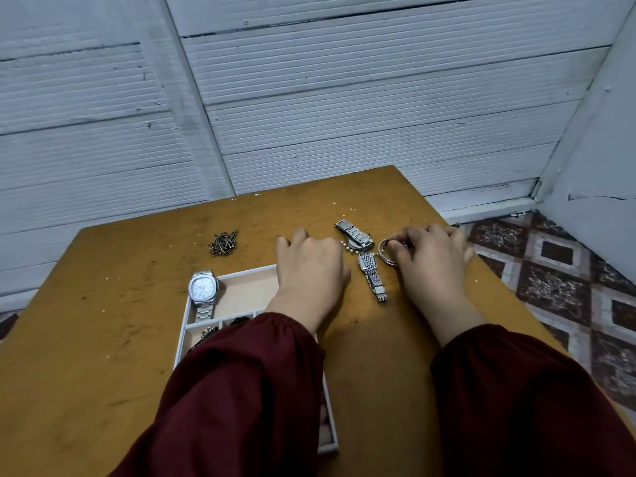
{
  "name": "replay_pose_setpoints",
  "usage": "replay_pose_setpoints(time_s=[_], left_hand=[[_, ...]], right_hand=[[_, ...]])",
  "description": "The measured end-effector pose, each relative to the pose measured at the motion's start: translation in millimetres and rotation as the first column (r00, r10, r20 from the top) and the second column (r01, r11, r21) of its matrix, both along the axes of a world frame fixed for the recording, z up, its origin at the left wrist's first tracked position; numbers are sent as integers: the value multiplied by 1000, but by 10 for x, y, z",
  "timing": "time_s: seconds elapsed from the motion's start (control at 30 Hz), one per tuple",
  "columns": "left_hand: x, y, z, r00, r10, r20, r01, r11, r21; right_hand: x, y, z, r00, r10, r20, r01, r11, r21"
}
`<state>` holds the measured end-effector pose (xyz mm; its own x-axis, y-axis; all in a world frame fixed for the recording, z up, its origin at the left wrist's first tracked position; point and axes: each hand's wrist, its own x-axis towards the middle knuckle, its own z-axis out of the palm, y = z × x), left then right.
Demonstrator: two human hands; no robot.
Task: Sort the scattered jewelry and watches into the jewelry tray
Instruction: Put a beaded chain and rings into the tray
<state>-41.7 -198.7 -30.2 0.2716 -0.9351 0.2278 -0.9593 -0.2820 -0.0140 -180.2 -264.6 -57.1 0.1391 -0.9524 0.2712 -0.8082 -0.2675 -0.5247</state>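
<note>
The jewelry tray [237, 274] lies on the desk [103, 339] under the left sleeve [241, 390]. A white-dial watch [203, 288] lies in its far left compartment (dial print too small to read). The left hand [309, 266] is palm down past the tray's far rim, fingers bent, between a small ring [277, 238] and a pearl strand [347, 248]; I cannot tell whether it grips anything. The right hand [430, 256] pinches a silver bangle [383, 253] near the desk's right edge, just beside two steel watches [354, 234] [372, 274]. Dark pins [223, 242] lie far left, with bare desk left of the tray.
</note>
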Motion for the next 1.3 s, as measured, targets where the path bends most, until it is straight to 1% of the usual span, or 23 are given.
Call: replay_pose_setpoints(time_s=[0.17, 0.37, 0.77, 0.93, 1.07, 1.23, 1.3], left_hand=[[46, 64, 25, 999, 17, -38, -19, 998, -53], [43, 135, 92, 994, 13, -112, -24, 996, -91], [-6, 314, 154, 959, -7, -283, -27, 993, -115], [-18, 405, 172, 931, -33, -362, -30, 986, -167], [-8, 470, 166, 904, -44, -426, -47, 978, -202], [33, 563, 151, 824, -86, -561, -92, 955, -281], [67, 616, 137, 804, -113, -584, -104, 940, -324]], right_hand=[[2, 22, -14, 994, 24, 107, -18, 998, -59], [17, 77, 68, 965, 62, 254, -28, 990, -135], [-1, 239, 270, 899, 136, 417, -50, 976, -210], [-12, 325, 404, 841, 193, 506, -72, 966, -249], [-41, 367, 463, 810, 229, 540, -80, 955, -284], [-59, 478, 566, 785, 245, 570, -79, 951, -299], [-54, 518, 597, 765, 254, 592, -93, 953, -290]])
